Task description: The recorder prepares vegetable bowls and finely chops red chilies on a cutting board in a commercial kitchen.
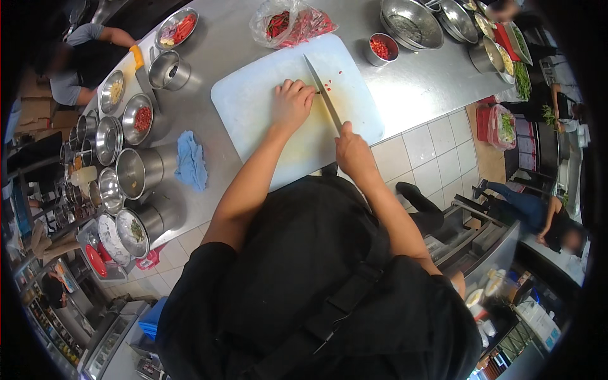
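A white cutting board (pixel 251 95) lies tilted on the steel worktable before me. My right hand (pixel 352 149) grips the handle of a long kitchen knife (pixel 324 90), its blade pointing away from me across the board. On the board's left half, my left hand (pixel 293 104) presses down with curled fingers beside the blade. A small dark stem end (pixel 318 92) pokes out at its fingertips, apparently of a chili pepper mostly hidden under the fingers. Several small red chili pieces (pixel 328 86) lie just right of the blade.
Beyond the board sits a plastic bag of red chilies (pixel 289 26). A steel cup of chopped chili (pixel 382 49) stands right of it. At left are a blue cloth (pixel 191 161), steel pots (pixel 137 173) and a yellow-handled knife (pixel 137 57). Co-workers stand at both sides.
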Demonstrator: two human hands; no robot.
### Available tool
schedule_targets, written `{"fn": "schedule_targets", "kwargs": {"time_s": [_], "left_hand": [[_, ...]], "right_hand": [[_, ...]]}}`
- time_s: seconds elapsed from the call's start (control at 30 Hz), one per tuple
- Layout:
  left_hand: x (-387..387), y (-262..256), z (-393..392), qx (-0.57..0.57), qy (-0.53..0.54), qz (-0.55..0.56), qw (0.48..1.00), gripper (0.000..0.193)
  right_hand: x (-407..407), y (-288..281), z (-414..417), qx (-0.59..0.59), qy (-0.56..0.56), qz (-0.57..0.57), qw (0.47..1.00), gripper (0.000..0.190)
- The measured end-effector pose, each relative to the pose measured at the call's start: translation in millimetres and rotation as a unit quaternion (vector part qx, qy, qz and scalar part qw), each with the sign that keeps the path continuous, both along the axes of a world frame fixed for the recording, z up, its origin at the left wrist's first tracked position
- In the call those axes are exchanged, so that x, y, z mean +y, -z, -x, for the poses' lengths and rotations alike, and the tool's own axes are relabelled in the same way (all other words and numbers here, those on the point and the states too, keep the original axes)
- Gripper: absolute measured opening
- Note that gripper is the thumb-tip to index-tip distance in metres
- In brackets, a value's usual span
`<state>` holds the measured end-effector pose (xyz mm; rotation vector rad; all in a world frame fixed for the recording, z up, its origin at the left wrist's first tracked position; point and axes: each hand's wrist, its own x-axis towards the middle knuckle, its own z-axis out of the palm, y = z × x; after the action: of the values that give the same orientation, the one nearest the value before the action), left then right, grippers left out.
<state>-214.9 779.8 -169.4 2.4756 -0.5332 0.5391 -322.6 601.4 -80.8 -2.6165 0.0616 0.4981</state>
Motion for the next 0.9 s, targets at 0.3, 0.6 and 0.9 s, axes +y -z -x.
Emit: {"fn": "schedule_targets", "kwargs": {"time_s": [0.3, 0.6, 0.9], "left_hand": [[-1, 4, 1, -0.005, 0.006, 0.010, 1.000, 0.007], [29, -3, 13, 0.017, -0.024, 0.141, 0.990, 0.006], [312, -137, 158, -0.061, -0.537, 0.194, 0.819, 0.022]], "right_hand": [[7, -7, 5, 0.018, 0.011, 0.000, 1.000, 0.023], [4, 59, 10, -0.098, -0.057, 0.001, 0.994, 0.043], [-8, 22, 5, 0.018, 0.011, -0.005, 1.000, 0.037]]}}
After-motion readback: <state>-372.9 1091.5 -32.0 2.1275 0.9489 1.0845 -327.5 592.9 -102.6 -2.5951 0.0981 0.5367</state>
